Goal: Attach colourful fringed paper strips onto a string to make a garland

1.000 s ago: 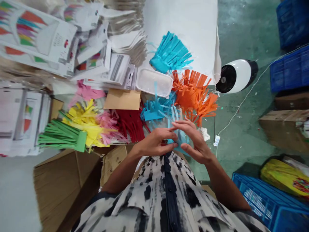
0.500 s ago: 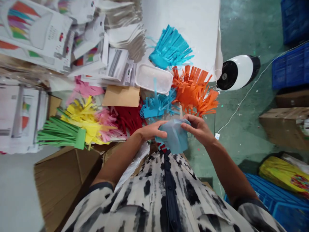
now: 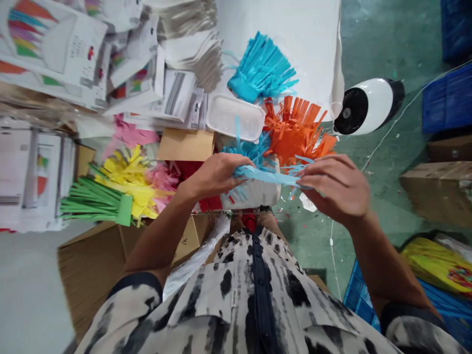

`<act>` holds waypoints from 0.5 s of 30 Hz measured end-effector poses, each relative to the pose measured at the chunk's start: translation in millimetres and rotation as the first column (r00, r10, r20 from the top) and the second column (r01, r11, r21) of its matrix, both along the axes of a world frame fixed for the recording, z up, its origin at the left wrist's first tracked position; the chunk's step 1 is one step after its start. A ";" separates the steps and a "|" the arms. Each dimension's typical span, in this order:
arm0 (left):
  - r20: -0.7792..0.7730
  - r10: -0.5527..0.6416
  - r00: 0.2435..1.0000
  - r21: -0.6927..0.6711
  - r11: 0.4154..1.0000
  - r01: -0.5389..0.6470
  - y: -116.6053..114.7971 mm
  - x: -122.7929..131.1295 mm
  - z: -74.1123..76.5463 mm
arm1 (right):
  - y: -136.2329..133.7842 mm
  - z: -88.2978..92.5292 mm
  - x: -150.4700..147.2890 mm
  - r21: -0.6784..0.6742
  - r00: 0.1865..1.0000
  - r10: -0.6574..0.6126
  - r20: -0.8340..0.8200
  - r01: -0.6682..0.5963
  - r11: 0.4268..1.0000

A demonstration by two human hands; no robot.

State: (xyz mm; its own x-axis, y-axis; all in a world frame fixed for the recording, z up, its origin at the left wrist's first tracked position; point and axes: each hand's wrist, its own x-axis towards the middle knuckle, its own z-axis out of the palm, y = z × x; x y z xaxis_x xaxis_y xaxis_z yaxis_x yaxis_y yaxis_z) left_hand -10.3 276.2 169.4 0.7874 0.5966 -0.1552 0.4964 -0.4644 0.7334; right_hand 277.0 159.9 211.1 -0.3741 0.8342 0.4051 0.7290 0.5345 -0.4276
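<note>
While taut, blue paper strip (image 3: pixel 267 175) between both hands' fingertips (image 3: pixel 301 183).

You're in a paper-craft workshop. Green concrete floor (image 3: pixel 372 44), blue plastic crates (image 3: pixel 448 98), cardboard boxes (image 3: pixel 438 194), stacks of printed sheets (image 3: pixel 55 49) and cut paper fringes (image 3: pixel 295 130) show it.

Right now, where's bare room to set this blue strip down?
Green floor shows between the white fan and the cardboard box; white sheet shows above the blue fringe. Crowded: orange fringe and plastic tub ahead of your left hand and right hand.
</note>
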 end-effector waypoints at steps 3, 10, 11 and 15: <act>-0.185 -0.004 0.983 0.203 0.978 0.042 -12.4 -10.6 -13.2 | -24.4 -27.0 -12.7 0.132 0.995 0.011 0.100 -0.024 0.991; -0.284 0.186 0.941 0.340 0.937 -0.083 -81.5 -29.9 -78.7 | -76.8 -157.3 -38.5 -0.171 0.987 -0.049 0.152 0.075 0.982; -0.241 0.161 0.957 0.339 0.938 -0.072 -94.5 -26.7 -85.5 | -81.5 -170.1 -39.9 -0.250 0.987 -0.051 0.153 0.089 0.964; -0.080 -0.124 0.989 0.335 0.931 0.144 -131.0 -1.8 -120.6 | -92.8 -192.2 -39.8 -0.481 0.987 -0.058 0.153 0.126 0.868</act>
State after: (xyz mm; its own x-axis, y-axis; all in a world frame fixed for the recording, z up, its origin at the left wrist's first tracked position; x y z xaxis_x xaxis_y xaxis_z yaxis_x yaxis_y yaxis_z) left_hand -12.1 145.1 48.8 0.8594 0.5112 -0.0084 0.4482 -0.7455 0.4932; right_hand 237.3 67.1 18.9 -0.3068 0.9456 -0.1085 0.8312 0.2106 -0.5146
